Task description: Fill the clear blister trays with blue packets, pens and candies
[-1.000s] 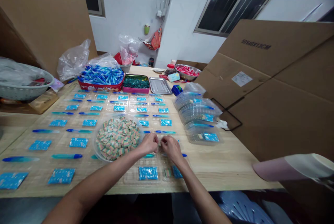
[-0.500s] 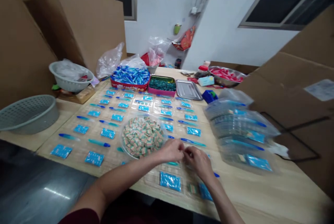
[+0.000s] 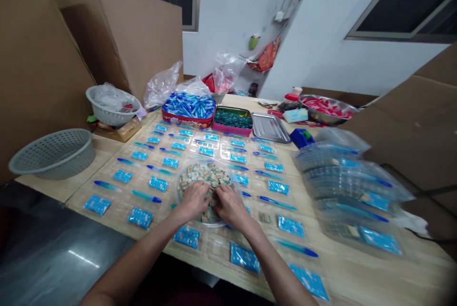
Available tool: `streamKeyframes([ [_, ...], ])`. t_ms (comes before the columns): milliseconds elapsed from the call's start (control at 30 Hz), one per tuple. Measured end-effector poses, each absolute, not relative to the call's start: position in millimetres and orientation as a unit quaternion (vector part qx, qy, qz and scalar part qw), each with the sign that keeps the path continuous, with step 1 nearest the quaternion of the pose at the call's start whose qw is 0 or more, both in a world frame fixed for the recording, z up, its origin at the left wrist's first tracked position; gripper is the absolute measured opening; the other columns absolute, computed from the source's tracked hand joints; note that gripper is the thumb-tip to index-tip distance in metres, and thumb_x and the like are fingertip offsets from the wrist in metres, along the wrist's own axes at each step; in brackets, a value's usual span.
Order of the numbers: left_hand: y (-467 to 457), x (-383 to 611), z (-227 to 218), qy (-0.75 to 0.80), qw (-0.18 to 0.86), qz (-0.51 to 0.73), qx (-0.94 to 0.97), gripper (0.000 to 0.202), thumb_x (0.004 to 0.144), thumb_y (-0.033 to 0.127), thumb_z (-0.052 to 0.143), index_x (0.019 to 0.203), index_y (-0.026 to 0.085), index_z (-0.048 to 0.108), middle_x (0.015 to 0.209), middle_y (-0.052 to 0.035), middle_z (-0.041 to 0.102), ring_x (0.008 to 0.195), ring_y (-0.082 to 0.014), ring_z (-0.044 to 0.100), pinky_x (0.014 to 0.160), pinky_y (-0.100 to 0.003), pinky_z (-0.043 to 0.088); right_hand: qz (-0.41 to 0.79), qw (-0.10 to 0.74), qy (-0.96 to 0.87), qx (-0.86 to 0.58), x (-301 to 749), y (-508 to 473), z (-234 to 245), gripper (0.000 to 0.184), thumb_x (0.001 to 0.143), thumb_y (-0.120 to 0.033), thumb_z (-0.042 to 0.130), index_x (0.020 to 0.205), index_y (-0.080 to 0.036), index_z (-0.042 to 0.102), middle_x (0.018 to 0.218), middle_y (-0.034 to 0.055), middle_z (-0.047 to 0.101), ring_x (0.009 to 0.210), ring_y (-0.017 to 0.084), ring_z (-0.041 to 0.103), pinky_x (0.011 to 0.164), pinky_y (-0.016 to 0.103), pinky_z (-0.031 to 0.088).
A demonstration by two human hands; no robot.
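A clear round bowl full of small striped square pieces stands in front of me among rows of clear plastic trays. Both hands are in it: my left hand at the left, my right hand at the right, fingers bent and closed on the pieces. The fingertips are partly hidden in the heap. Around the bowl, trays hold blue pens and blue printed packets. One striped square lies in a tray right of my right hand.
Stacked filled trays stand at the right beside a cardboard box. A red tin of blue pens, a pink tin of teal pieces and a metal tray are behind. A grey basket is left.
Both hands have moved left from the trays beside the bowl into the heap of striped squares. The view has shifted, so the table sits further right.
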State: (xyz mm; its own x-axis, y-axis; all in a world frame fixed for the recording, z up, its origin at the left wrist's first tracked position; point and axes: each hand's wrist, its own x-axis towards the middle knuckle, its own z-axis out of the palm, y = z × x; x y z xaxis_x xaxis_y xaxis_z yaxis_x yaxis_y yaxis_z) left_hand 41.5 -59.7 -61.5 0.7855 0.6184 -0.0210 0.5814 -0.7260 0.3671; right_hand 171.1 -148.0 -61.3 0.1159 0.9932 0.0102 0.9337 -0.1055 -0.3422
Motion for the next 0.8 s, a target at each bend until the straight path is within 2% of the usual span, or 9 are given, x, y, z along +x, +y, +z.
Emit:
streamKeyframes([
  [133,-68.8,46.5,-58.9,0.336,0.155,0.055,0.927,0.023,0.084,0.020,0.044,0.099,0.015,0.061,0.104,-0.0130,0.062,0.102,-0.0258,0.057,0.088,-0.036,0.043,0.114,0.157,-0.652,-0.733,173.7,-147.8,-69.3,0.022,0.072,-0.006,0.048,0.089,-0.016,0.058,0.096,0.0079,0.062,0.094,0.022,0.052,0.079,0.030,0.035],
  [267,-69.9,45.4,-57.6,0.342,0.166,0.058,0.923,0.022,0.083,0.018,0.045,0.099,0.015,0.059,0.105,-0.0131,0.061,0.104,-0.0260,0.055,0.089,-0.036,0.043,0.126,0.199,-0.654,-0.719,179.3,-150.4,-75.2,0.021,0.072,-0.007,0.048,0.088,-0.018,0.058,0.091,0.0059,0.062,0.091,0.021,0.053,0.079,0.030,0.035],
  [400,-66.0,42.5,-61.5,0.337,0.201,0.073,0.917,0.015,0.080,0.018,0.049,0.092,0.017,0.058,0.097,-0.0092,0.063,0.095,-0.0233,0.058,0.081,-0.031,0.043,0.142,0.225,-0.648,-0.714,180.7,-151.9,-75.7,0.020,0.071,-0.008,0.051,0.086,-0.018,0.059,0.087,0.0043,0.063,0.084,0.020,0.054,0.074,0.028,0.036],
  [533,-62.2,41.5,-65.7,0.333,0.257,0.076,0.904,0.021,0.072,0.010,0.050,0.090,0.018,0.060,0.086,-0.0059,0.065,0.086,-0.0216,0.060,0.072,-0.029,0.042,0.163,0.248,-0.639,-0.709,180.6,-152.4,-74.3,0.019,0.070,-0.008,0.051,0.083,-0.018,0.061,0.083,0.0031,0.064,0.080,0.019,0.055,0.072,0.027,0.037],
  [733,-53.2,39.6,-66.1,0.362,0.275,0.102,0.885,0.020,0.074,0.008,0.049,0.084,0.017,0.064,0.081,-0.0037,0.065,0.083,-0.0179,0.059,0.077,-0.027,0.041,0.209,0.316,-0.589,-0.714,183.1,-149.2,-69.5,0.014,0.072,-0.017,0.053,0.078,-0.019,0.066,0.075,0.0012,0.064,0.072,0.018,0.057,0.066,0.025,0.039],
  [800,-48.7,37.4,-64.3,0.386,0.313,0.131,0.858,0.021,0.073,0.007,0.050,0.085,0.017,0.063,0.082,-0.0033,0.064,0.087,-0.0178,0.058,0.081,-0.027,0.041,0.241,0.355,-0.571,-0.700,183.2,-145.5,-68.8,0.014,0.073,-0.022,0.054,0.078,-0.018,0.067,0.069,0.0004,0.063,0.066,0.017,0.055,0.062,0.025,0.038],
])
